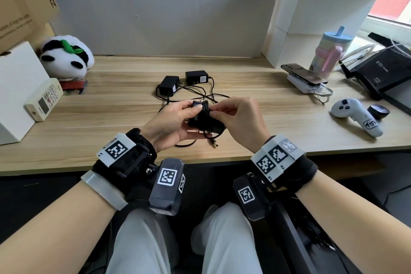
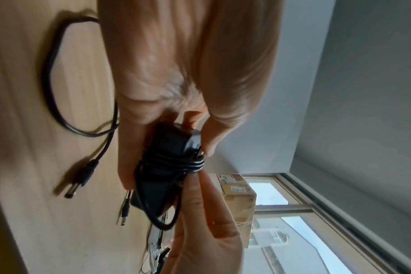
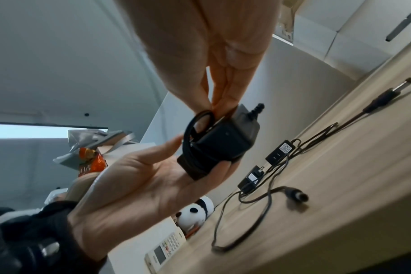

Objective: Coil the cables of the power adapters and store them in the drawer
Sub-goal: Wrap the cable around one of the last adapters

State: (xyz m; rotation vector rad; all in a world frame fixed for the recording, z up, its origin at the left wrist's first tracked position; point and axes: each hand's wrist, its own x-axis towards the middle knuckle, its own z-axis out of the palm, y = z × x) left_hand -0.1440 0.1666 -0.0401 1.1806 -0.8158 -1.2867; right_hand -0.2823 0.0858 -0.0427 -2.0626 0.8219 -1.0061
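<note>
My left hand (image 1: 175, 118) holds a black power adapter (image 1: 201, 118) above the desk's front middle, thumb on top, fingers beneath it. Its black cable (image 2: 176, 161) is wound round the body in several turns. My right hand (image 1: 231, 115) pinches the cable (image 3: 200, 120) at the adapter's top edge. The free end trails down to a barrel plug (image 1: 214, 143) on the desk. Two more black adapters (image 1: 170, 84) (image 1: 196, 77) lie farther back with their cables tangled loose (image 1: 200, 93). No drawer is in view.
The wooden desk (image 1: 111, 118) carries a remote (image 1: 43, 100) and a plush panda (image 1: 66, 55) at the left. At the right lie a white controller (image 1: 353, 113), a phone on a power bank (image 1: 304, 78), a cup (image 1: 329, 51) and a black router (image 1: 382, 73).
</note>
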